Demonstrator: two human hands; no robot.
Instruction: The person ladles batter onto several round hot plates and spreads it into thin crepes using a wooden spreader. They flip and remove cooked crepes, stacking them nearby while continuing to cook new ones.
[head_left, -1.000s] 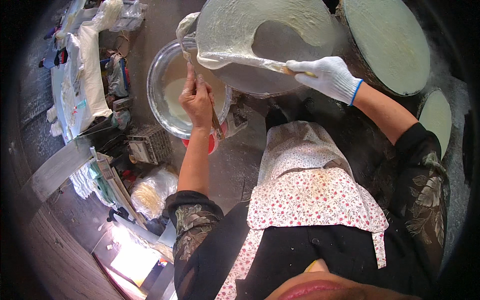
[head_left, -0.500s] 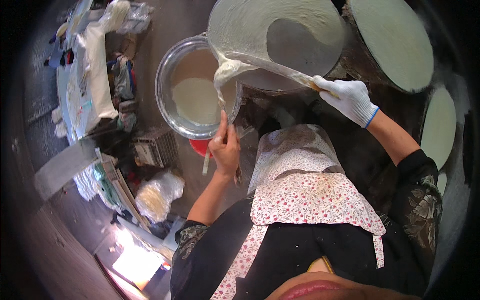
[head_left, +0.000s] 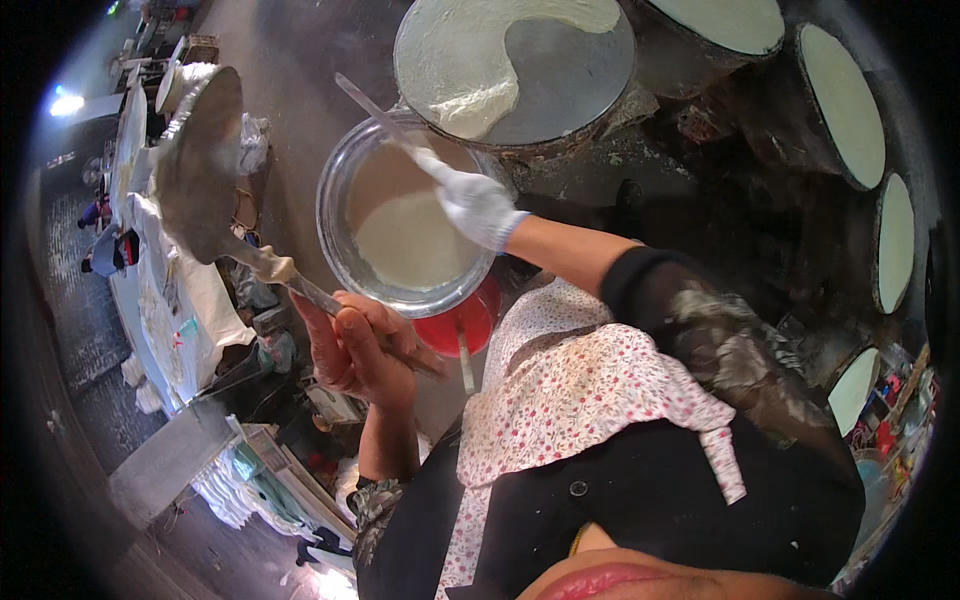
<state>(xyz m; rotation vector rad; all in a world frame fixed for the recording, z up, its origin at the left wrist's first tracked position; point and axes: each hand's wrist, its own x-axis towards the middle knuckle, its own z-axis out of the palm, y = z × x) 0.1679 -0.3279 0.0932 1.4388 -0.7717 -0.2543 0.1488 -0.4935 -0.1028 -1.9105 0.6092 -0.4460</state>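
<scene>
My left hand [head_left: 365, 345] is closed round the handle of a large batter-smeared ladle [head_left: 205, 165], its round bowl raised to the far left. In a white glove, my right hand [head_left: 482, 207] grips a long flat spreader [head_left: 378, 112], whose blade points to the upper left across a clear-rimmed tub [head_left: 335, 245]. Pale batter [head_left: 415, 240] lies inside the tub under the right hand. Beyond it stands a round griddle [head_left: 570, 95], with a curved layer of batter [head_left: 455, 60] on its left and far part and bare grey metal on the right.
More round griddles covered in pale sheets [head_left: 845, 105] curve along the right. Below the tub sits a red bucket [head_left: 470, 325] with a stick in it. A long table [head_left: 190, 320] with white cloth runs down the left. A patterned apron [head_left: 570, 385] covers my lap.
My left hand has swung the ladle from the griddle's edge out to the left. My right hand has moved left with the spreader, from beside the griddle to over the tub.
</scene>
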